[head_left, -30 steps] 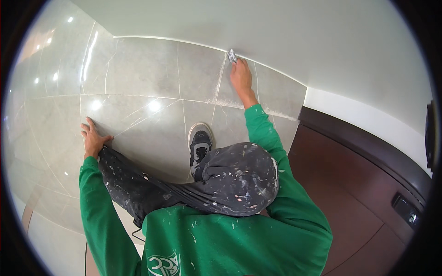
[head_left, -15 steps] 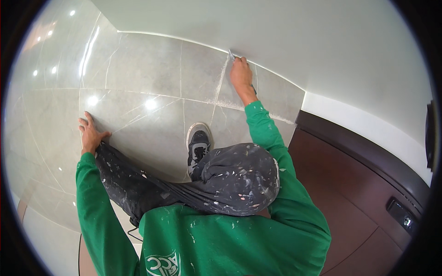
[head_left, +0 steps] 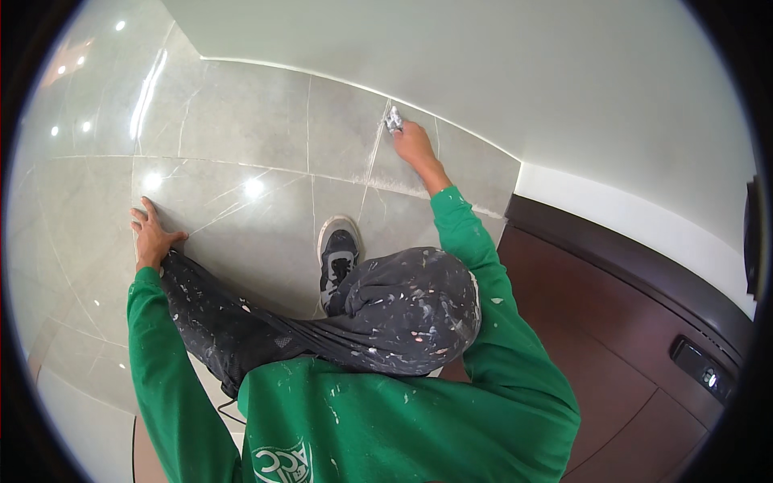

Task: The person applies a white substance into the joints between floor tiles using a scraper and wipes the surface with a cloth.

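My right hand [head_left: 416, 147] is closed around a small putty knife [head_left: 394, 121], whose metal blade is smeared with white paste. It is over a grey floor tile near the base of the wall, beside a whitish tile joint [head_left: 374, 151]. The fingers partly cover the tool, and its handle is hidden. A pale, chalky smear [head_left: 394, 186] runs along the crossing joint below the hand. Far to the left, my left hand [head_left: 153, 237] rests on the glossy tiles beside my leg, fingers spread, holding nothing.
A pale grey wall [head_left: 515, 72] rises just beyond the right hand. To the right stands a dark brown door [head_left: 596, 322] with a black handle lock [head_left: 700, 366]. My shoe [head_left: 339, 253] and paint-spotted knee [head_left: 419, 310] are between my arms.
My right hand has drawn back a little from the wall edge, and the putty knife has turned so its white-smeared face shows. The left hand stays on the floor. The view has shifted slightly.
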Demonstrator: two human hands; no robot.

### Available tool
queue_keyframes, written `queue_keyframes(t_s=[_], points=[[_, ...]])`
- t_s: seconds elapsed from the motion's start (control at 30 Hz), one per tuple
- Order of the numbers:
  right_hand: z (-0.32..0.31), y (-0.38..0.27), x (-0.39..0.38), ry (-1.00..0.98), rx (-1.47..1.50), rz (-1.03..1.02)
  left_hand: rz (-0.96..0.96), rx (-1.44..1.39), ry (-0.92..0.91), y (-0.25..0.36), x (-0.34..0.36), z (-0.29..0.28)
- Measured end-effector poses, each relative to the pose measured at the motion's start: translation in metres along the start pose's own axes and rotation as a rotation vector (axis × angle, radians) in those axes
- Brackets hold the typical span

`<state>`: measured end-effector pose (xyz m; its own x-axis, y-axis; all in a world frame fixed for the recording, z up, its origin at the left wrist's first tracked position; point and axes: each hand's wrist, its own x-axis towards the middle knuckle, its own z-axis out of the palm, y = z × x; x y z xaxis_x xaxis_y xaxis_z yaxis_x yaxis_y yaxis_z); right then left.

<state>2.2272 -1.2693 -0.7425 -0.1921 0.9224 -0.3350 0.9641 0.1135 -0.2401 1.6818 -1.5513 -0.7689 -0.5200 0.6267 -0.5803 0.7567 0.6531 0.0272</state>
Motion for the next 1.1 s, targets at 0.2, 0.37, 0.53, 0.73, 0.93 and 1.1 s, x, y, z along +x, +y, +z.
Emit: queue_keyframes(t_s=[0.2,0.37,0.53,0.73,0.93,1.1], points=[[0.010,-0.006,0.000,0.119,0.704,0.308,0.011,-0.014,0.013,-0.002,0.000,0.002],[0.025,-0.006,0.009,0.194,0.726,0.291,0.005,-0.001,-0.003,-0.002,0.000,0.001],[0.037,0.003,0.025,0.258,0.532,0.215,0.019,0.004,0.003,-0.003,0.000,0.002],[0.032,-0.009,0.023,0.302,0.375,0.196,0.016,0.017,-0.012,-0.001,-0.001,0.001],[0.014,-0.010,0.013,0.207,0.225,0.118,0.004,0.017,-0.004,0.001,-0.001,-0.002],[0.016,-0.006,0.007,0.208,0.277,0.077,-0.007,-0.008,-0.026,0.000,-0.001,-0.001]])
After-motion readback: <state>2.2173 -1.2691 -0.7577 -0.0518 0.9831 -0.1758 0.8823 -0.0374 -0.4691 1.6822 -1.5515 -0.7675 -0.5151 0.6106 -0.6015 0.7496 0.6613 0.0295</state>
